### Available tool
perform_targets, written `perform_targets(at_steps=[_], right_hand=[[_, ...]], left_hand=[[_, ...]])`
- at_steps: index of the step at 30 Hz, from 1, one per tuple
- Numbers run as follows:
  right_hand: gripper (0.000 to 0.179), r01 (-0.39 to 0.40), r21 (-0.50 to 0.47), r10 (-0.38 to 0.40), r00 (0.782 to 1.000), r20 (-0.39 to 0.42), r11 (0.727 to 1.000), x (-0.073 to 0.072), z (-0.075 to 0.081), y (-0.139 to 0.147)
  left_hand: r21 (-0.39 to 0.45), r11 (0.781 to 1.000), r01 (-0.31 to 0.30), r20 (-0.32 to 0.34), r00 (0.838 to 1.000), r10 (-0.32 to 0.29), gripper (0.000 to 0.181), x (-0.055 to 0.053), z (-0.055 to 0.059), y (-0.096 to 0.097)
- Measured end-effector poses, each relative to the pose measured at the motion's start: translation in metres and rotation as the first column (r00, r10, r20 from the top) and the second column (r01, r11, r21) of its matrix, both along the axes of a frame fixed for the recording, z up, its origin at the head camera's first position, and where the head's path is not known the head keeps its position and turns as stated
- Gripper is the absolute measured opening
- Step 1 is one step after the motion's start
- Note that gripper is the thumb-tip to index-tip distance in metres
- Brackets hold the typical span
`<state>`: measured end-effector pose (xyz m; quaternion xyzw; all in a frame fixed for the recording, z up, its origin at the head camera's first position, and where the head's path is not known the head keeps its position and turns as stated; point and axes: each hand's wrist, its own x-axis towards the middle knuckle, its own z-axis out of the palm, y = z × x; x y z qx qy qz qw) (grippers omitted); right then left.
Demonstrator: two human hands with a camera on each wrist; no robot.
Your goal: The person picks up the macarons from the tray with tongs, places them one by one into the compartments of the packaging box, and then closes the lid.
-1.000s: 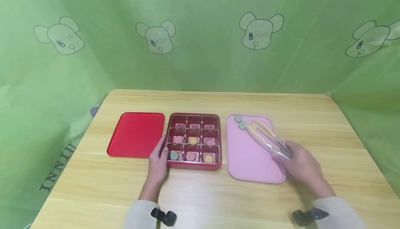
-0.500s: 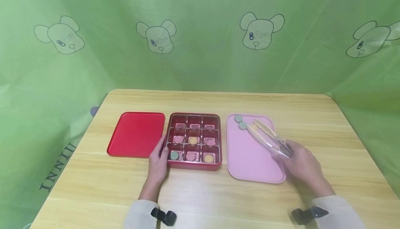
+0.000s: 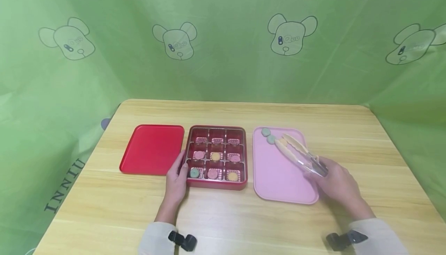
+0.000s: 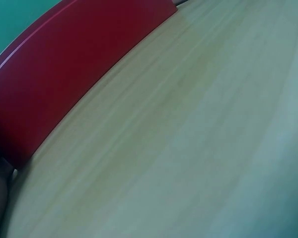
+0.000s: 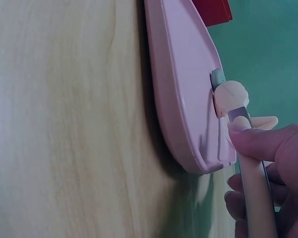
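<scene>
My left hand [image 3: 176,180] touches the left side of a red sectioned box [image 3: 216,185], fingers along its wall. Pink, yellow and green macarons sit singly in the front and middle compartments; those in the back row hold none. My right hand [image 3: 337,180] grips tongs [image 3: 302,158] with cream-coloured tips, low over the pink tray [image 3: 275,185]. Between the parted tips shows a small yellow macaron [image 3: 283,141], partly hidden; whether they pinch it I cannot tell. Beside the tips lie two green macarons [image 3: 266,132]. The left wrist view shows mostly the box's red wall [image 4: 74,64].
The red lid [image 3: 153,148] lies flat to the left of the box, close to my left hand. A wooden table [image 3: 216,224] bears everything. Green sheeting [image 3: 230,81] with printed bear heads hangs behind the table and at its sides.
</scene>
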<state>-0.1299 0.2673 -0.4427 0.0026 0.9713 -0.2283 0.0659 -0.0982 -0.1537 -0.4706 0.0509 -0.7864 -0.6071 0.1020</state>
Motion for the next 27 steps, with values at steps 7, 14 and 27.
perform_targets(at_steps=[7,14,27], right_hand=[[0.092,-0.001,0.000,0.001,1.000,-0.004,1.000,-0.001,-0.002,0.003],[0.090,-0.005,0.003,0.005,1.000,-0.008,1.000,-0.001,-0.001,0.004],[0.077,-0.016,-0.020,0.015,0.999,-0.052,1.000,0.002,0.014,-0.006]], left_hand=[[0.002,1.000,-0.002,-0.018,1.000,0.002,0.045,0.000,0.000,0.001],[-0.002,1.000,-0.010,-0.014,1.000,0.010,0.045,-0.002,-0.006,-0.001],[0.011,1.000,-0.006,-0.031,1.000,0.006,0.046,-0.012,-0.036,-0.008]])
